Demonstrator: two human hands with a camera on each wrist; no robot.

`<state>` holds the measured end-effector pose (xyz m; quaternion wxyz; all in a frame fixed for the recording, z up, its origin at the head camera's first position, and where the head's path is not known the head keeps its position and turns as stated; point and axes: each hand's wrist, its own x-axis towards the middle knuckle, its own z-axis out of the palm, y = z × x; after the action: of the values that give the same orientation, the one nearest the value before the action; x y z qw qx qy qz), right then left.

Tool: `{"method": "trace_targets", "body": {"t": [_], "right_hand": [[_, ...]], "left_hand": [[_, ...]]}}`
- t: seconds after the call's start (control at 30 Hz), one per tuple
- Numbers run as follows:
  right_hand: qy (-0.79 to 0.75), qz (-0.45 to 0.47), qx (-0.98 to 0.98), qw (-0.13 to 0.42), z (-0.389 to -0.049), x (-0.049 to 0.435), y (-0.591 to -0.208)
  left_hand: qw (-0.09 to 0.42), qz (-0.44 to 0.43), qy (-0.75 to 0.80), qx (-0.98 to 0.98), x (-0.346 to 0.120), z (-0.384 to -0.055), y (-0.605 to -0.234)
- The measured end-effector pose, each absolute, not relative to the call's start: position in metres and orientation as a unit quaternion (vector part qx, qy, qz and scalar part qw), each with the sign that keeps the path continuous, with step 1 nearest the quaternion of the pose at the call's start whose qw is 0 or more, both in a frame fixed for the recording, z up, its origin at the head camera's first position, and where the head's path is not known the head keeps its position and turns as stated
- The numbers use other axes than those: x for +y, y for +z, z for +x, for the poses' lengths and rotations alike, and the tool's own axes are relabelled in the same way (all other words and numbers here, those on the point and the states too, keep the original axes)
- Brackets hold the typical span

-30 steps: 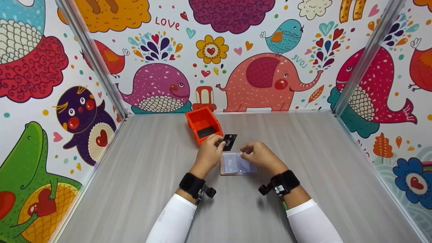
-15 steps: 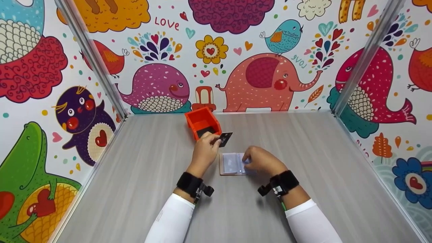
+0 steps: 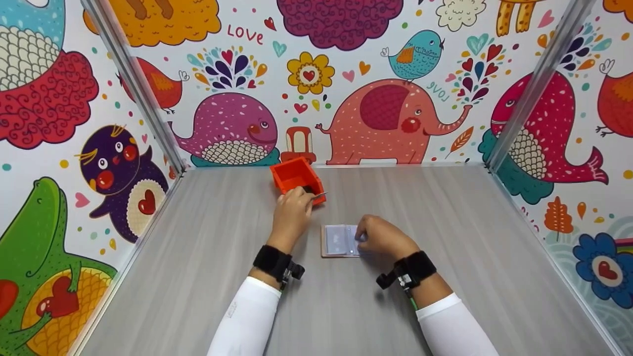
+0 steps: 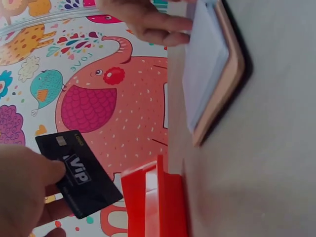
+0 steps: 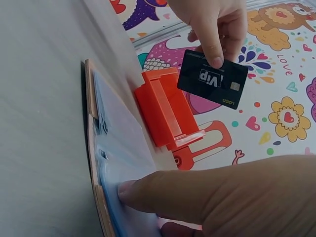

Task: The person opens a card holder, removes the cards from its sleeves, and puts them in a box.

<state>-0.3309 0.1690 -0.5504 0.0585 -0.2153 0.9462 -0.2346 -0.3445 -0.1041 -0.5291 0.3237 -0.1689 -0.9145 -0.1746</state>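
Observation:
My left hand (image 3: 291, 215) pinches a black card (image 4: 86, 185) marked "Vip" between thumb and fingers. The card (image 5: 192, 74) is held above the front of the red bin (image 3: 292, 173) and looks almost edge-on in the head view. A small card holder (image 3: 339, 241) lies spread on the table, with clear plastic sleeves and a tan cover. My right hand (image 3: 388, 236) is over its right half. In the right wrist view its thumb (image 5: 148, 195) presses on the plastic sleeve (image 5: 131, 170); the other fingers are mostly hidden there.
The red bin (image 5: 165, 106) stands behind the card holder, to its left, near the back wall. Something dark lies inside it, partly hidden by my left hand. Printed cartoon walls (image 3: 395, 123) enclose the grey table (image 3: 222, 237) at the back and sides.
My left hand has moved left and away from the card holder to the red bin, carrying the card, which has turned edge-on. My right hand has moved down onto the right-hand sleeves.

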Motion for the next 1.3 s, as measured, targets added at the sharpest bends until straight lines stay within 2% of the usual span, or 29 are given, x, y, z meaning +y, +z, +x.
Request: {"method": "trace_targets", "body": {"t": [0.13, 0.5, 0.83, 1.3], "right_hand": [[-0.237, -0.211, 0.946, 0.061, -0.33, 0.169, -0.551], [-0.243, -0.204, 0.946, 0.068, -0.33, 0.169, -0.55], [-0.237, -0.235, 0.941, 0.051, -0.331, 0.171, -0.552], [-0.238, -0.235, 0.941, 0.051, -0.332, 0.171, -0.552]], "left_hand": [[0.325, -0.159, -0.127, -0.923, -0.104, -0.355, -0.528], [0.281, -0.137, -0.044, -0.949, -0.101, -0.38, -0.535], [0.286, -0.133, -0.014, -0.949, -0.094, -0.392, -0.543], [0.226, -0.124, 0.004, -0.966, -0.092, -0.4, -0.544]]}}
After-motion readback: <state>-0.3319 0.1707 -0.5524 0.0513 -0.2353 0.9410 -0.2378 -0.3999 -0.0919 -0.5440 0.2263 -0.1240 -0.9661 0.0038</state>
